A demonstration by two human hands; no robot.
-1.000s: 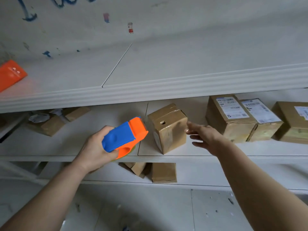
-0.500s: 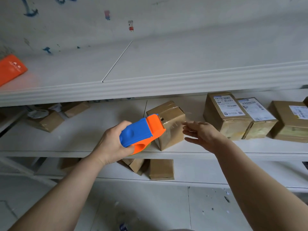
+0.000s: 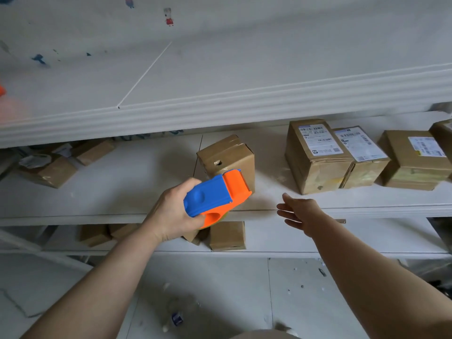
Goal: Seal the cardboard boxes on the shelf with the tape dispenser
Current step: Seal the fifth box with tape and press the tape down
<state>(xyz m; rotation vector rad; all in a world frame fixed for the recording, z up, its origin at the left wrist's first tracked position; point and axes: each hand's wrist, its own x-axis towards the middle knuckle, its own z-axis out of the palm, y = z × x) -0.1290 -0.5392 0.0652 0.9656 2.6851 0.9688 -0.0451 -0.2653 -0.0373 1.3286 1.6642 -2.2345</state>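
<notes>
A small cardboard box (image 3: 227, 155) with a punched hole stands upright in the middle of the white shelf (image 3: 122, 182). My left hand (image 3: 171, 211) grips a blue and orange tape dispenser (image 3: 216, 195), whose orange front end lies against the lower front of that box. My right hand (image 3: 297, 211) hovers open to the right of the box, near the shelf's front edge, fingers spread and touching nothing.
Labelled boxes (image 3: 315, 157) stand in a row at the right of the same shelf. More boxes (image 3: 49, 170) lie at its far left. The lower shelf holds further boxes (image 3: 227, 236). A deep white shelf board (image 3: 244, 104) overhangs above.
My left hand has brought the dispenser rightward up against the box's front. My right hand has come off the box's right side and dropped toward the shelf edge.
</notes>
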